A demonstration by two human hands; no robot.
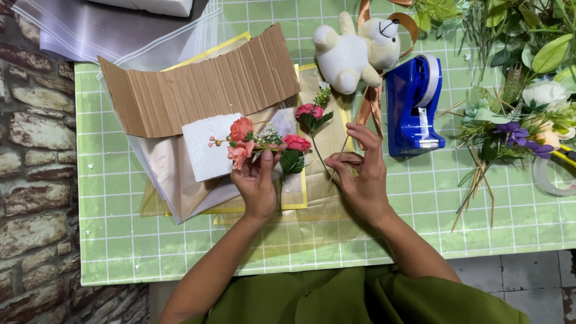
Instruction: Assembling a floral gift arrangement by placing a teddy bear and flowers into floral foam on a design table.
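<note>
On the green gridded cutting mat [420,210], the left hand [257,183] grips a small bunch of orange and pink artificial flowers [252,143] over a white foam block [207,147] and sheets of tan wrapping paper [174,180], just below a folded strip of corrugated cardboard [198,84]. The right hand [360,174] pinches a thin wooden stick [341,155] beside a red rose stem [309,114]. Toward the mat's far edge lie a white teddy bear [351,54] and a blue tape dispenser [413,108], with loose flowers and greenery [516,120] at the right edge.
</note>
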